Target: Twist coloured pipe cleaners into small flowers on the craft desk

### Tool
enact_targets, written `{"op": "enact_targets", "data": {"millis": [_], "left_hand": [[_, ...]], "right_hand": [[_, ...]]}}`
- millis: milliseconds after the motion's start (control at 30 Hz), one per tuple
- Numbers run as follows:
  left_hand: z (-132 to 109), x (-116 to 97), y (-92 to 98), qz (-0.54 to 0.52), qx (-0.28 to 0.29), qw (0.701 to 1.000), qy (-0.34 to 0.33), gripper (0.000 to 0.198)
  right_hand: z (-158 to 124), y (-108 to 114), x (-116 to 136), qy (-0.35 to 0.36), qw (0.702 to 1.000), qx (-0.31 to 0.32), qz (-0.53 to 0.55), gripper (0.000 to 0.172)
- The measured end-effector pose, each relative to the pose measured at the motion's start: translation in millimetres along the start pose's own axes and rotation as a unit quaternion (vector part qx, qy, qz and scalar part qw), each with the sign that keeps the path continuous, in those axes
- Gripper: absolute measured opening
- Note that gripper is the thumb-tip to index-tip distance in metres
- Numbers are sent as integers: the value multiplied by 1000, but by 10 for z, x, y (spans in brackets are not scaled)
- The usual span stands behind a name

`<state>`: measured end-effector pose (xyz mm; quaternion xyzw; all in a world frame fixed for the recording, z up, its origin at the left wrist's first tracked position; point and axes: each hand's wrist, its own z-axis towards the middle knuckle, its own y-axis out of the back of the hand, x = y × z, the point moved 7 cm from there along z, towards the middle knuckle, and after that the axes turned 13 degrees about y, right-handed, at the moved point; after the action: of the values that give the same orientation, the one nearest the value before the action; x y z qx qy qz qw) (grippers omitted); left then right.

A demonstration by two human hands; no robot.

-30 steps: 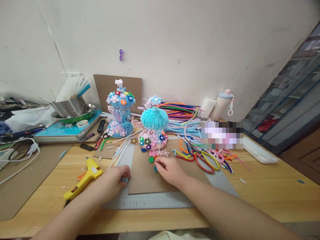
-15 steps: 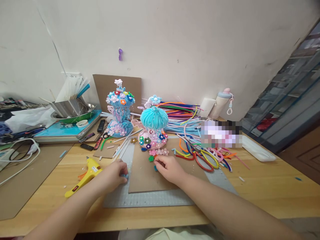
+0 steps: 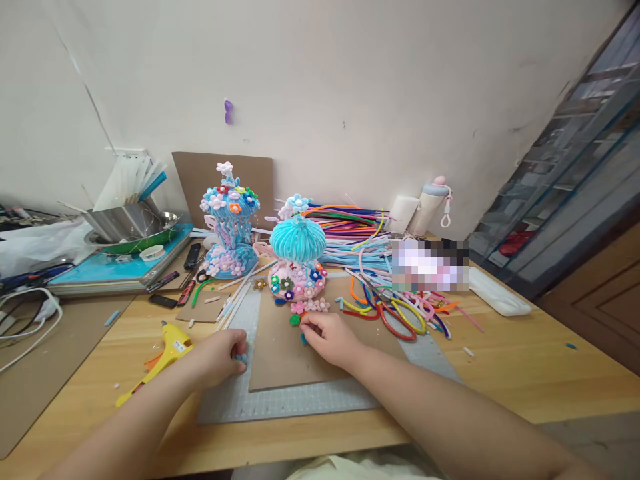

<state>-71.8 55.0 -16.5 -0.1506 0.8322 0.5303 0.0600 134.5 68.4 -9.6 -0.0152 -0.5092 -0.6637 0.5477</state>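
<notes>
My left hand is closed around a small light blue flower, partly hidden by the fingers, at the left edge of the grey cutting mat. Over the brown board, my right hand has its fingertips pinched together beside a green flower; what they hold is too small to make out. A teal piece shows under these fingers. Pink flowers lie just behind. Farther back stands a turquoise-domed ornament with a flowered base, and left of it a taller blue one.
A yellow glue gun lies beside my left forearm. Scissors and coloured pipe cleaners are on the right. A metal bowl stands back left, a bottle back right.
The whole view has shifted, so the things on the table appear slightly farther left. Both hands keep nearly the same places and finger poses.
</notes>
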Motion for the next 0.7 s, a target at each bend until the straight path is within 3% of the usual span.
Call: {"op": "enact_targets", "data": {"millis": [567,700], "left_hand": [[58,24,-52,-14,20,1000,-4,16],[-3,16,20,-24,5,1000,-2,13]], "right_hand": [[27,-7,26,5,999,28,20,15],[28,-24,27,5,998,36,45,14]]}}
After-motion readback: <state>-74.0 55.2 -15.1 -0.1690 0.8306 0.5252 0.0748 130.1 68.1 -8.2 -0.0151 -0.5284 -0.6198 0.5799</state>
